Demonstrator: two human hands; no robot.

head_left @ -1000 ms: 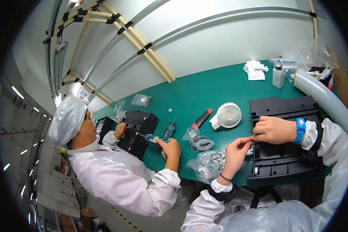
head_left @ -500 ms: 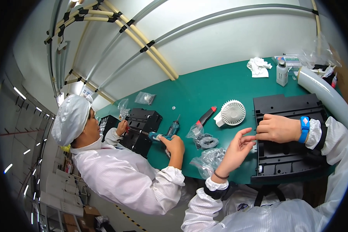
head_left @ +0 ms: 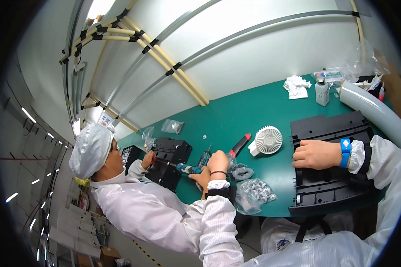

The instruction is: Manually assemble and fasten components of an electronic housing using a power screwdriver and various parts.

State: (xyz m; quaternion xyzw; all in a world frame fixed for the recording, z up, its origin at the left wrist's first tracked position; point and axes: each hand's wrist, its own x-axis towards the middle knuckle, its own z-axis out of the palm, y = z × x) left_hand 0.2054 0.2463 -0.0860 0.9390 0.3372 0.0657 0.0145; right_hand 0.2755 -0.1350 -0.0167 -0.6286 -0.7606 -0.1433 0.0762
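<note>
My left hand (head_left: 218,161) reaches across to the left, fingers curled, close beside a teal power screwdriver (head_left: 204,159) lying on the table. Whether it grips anything is hidden by the back of the hand. My right hand (head_left: 315,155) rests at the left edge of a black plastic panel (head_left: 334,180), its fingers bent closed there; what lies under the fingertips does not show. A co-worker's hand (head_left: 202,179) holds another teal power screwdriver (head_left: 187,168), its bit pointing at a black plastic housing (head_left: 170,153).
Right of my left hand lie a red-and-black handled tool (head_left: 240,144), a bag of grey rings (head_left: 243,172), a bag of small white parts (head_left: 256,195) and a white fan (head_left: 268,140). Farther back are a white cloth (head_left: 296,86), a bottle (head_left: 322,91) and a large film roll (head_left: 372,104).
My left hand has left the black panel's edge and swung left to beside the power screwdriver, its fingers now curled. My right hand stays at the panel edge. The view has shifted slightly.
</note>
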